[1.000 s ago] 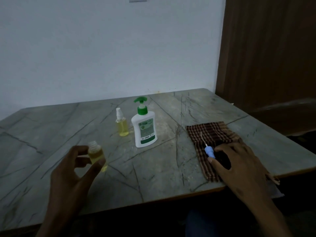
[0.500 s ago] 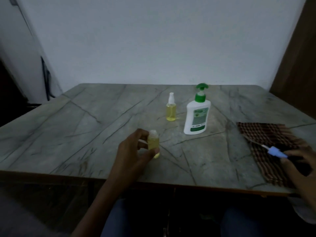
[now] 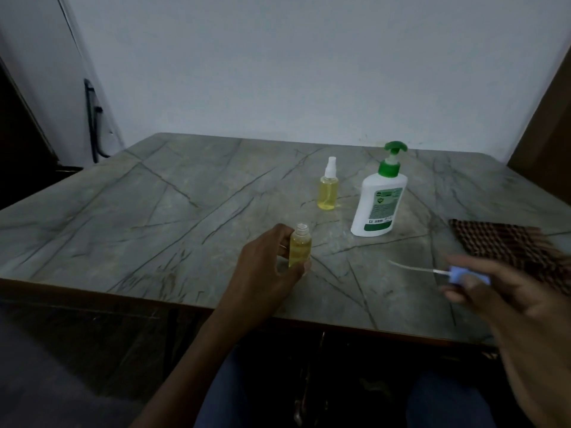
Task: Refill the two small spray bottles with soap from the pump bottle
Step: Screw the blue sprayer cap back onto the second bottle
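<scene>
My left hand (image 3: pixel 268 264) grips a small uncapped bottle (image 3: pixel 300 248) of yellow liquid, upright on the marble table (image 3: pixel 154 211) near its front edge. Off to the right, my right hand (image 3: pixel 506 291) pinches that bottle's blue spray cap (image 3: pixel 457 274), lifted off the table, its thin dip tube (image 3: pixel 411 267) pointing left toward the open bottle. Farther back stands a second small spray bottle (image 3: pixel 328 188), capped and full of yellow liquid. Beside it on the right is the white pump bottle (image 3: pixel 379 199) with a green pump head.
A dark checked cloth (image 3: pixel 506 245) lies at the table's right side, close behind my right hand. A brown wooden panel (image 3: pixel 553 125) rises at the far right. A white wall backs the table. My knees are under the front edge.
My right hand has lifted the blue spray cap off the checked cloth and carried it left. My left hand keeps hold of the open bottle. The camera view has swung left.
</scene>
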The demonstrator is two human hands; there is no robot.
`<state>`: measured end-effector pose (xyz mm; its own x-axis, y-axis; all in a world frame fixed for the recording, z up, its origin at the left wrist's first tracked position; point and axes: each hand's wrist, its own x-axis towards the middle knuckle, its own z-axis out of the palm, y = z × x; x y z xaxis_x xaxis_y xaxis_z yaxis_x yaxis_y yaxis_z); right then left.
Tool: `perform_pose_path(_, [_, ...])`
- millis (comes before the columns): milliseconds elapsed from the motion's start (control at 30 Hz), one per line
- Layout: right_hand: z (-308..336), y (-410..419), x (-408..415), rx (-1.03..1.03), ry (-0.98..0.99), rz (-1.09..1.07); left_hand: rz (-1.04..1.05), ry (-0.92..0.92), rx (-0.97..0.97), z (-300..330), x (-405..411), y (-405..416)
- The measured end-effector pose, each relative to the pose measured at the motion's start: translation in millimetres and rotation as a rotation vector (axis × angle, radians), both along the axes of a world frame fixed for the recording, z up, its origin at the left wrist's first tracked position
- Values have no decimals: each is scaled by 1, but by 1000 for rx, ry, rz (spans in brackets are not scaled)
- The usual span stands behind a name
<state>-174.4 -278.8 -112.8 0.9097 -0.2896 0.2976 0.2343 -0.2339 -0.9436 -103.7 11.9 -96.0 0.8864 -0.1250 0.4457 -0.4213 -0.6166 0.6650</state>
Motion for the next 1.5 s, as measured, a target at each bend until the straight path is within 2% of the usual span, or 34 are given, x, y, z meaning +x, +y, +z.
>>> perform_pose_path(33, [13,4,5,42,-14,-36,1,-1,-7,-1,0,0])
perform_pose_path(67, [21,10,5,27,-7,61,-1,1,-21,-2,-1,0])
perform_pose_path(233, [69,32,16,-165,-159,180,-6,-24,-46,-9,-6,2])
perform_pose_path(400, [125,58,32,-488,-273,294,30,-68,-20,-17,-3,3])
perform_pose_path(567, [150,81,54,-735,-308,327,16,-89,-19,-23,0,4])
perform_pose_path(733, [153,96,72,-873,-298,312,22,-84,7,-28,4,5])
perform_pose_path(1000, [166,101,74,-957,-318,316,21,-68,23,-27,3,4])
perform_pose_path(1300, [157,112,79,-985,-223,392,50,-57,40,-27,1,2])
perform_pose_path(1500, [139,129,89,-1125,-210,455,69,-50,36,-25,1,1])
